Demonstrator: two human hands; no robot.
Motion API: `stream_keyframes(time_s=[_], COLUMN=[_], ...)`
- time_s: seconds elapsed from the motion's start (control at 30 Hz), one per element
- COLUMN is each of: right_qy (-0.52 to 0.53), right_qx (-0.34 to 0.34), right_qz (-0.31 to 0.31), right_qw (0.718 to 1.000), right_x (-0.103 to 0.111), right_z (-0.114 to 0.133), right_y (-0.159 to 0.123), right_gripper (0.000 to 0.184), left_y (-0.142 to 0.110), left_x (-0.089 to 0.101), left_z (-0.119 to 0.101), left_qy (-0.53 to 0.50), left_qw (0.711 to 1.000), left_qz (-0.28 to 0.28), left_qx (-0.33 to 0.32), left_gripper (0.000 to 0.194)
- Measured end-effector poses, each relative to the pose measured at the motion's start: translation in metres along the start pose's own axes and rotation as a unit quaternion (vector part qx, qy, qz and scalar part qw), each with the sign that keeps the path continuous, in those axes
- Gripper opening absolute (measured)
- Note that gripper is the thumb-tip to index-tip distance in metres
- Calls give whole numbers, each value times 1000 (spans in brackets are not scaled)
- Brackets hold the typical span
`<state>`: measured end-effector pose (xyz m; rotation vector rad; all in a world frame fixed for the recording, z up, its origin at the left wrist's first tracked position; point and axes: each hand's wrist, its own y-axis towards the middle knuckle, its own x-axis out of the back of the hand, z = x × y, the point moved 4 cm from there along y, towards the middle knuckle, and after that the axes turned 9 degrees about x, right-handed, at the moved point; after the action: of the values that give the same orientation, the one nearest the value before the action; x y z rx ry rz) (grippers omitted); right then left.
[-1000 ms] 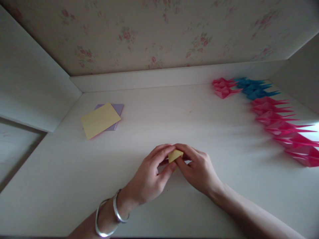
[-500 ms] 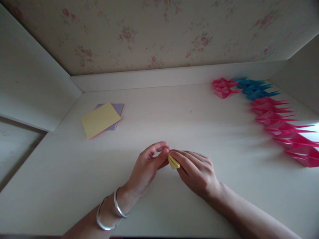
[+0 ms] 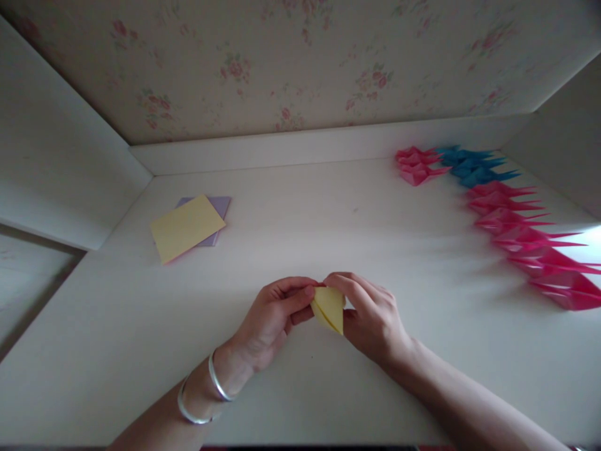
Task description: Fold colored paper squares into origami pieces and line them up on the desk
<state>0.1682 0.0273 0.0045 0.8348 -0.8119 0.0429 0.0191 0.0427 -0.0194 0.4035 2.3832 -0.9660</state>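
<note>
A small piece of folded yellow paper (image 3: pixel 329 305) is held between my two hands above the white tabletop, with a slit-like fold along its lower left side. My left hand (image 3: pixel 282 308), with two silver bangles (image 3: pixel 218 378) on the wrist, pinches its upper left corner between thumb and fingers. On the other side, my right hand (image 3: pixel 370 313) is closed on the paper's right edge, its index finger bent over the top. The fingertips behind the paper are hidden.
Yellow sheets (image 3: pixel 188 228) lie askew on purple ones (image 3: pixel 220 207) at the left. Folded pink paper shapes (image 3: pixel 521 238) line the right side, with blue ones (image 3: pixel 474 164) and smaller pink ones (image 3: pixel 417 174) behind. A flowered wall (image 3: pixel 300 69) rises at the back.
More of the yellow paper shows now, a broad face turned toward me. My right fingers have shifted off it to its right edge. The view has moved slightly.
</note>
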Motion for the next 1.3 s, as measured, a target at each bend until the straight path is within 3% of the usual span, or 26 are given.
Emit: stream_keyframes(time_s=[0.17, 0.3, 0.43, 0.57, 0.87, 1.13, 1.23, 1.3], right_qy=[108, 251, 346, 276, 233, 287, 290, 327], right_qx=[-138, -263, -339, -344, -297, -310, -318, -338], right_qz=[17, 48, 73, 128, 130, 154, 134, 98], right_qw=[984, 930, 872, 889, 917, 893, 892, 877], right_x=[-5, -7, -10, -11, -9, -14, -13, -14], right_z=[-6, -10, -13, -12, -10, -9, -10, -12], right_y=[-1, -3, -2, 1, 5, -1, -1, -1], right_gripper=[32, 25, 35, 39, 36, 31, 30, 31], left_y=[1, -1, -9, -11, -3, -5, -5, -6], left_x=[8, 15, 12, 9, 12, 11, 12, 11], left_z=[-3, -12, -23, -22, -15, -19, -19, -19], left_qy=[-7, 75, 252, 321, 279, 320, 297, 281], left_qw=[997, 985, 937, 913, 943, 925, 932, 932], left_qz=[-67, -130, -158, -144, -121, -120, -122, -129], left_qx=[-29, -81, -183, -207, -131, -166, -167, -187], left_gripper=[18, 19, 16, 18, 28, 16, 21, 29])
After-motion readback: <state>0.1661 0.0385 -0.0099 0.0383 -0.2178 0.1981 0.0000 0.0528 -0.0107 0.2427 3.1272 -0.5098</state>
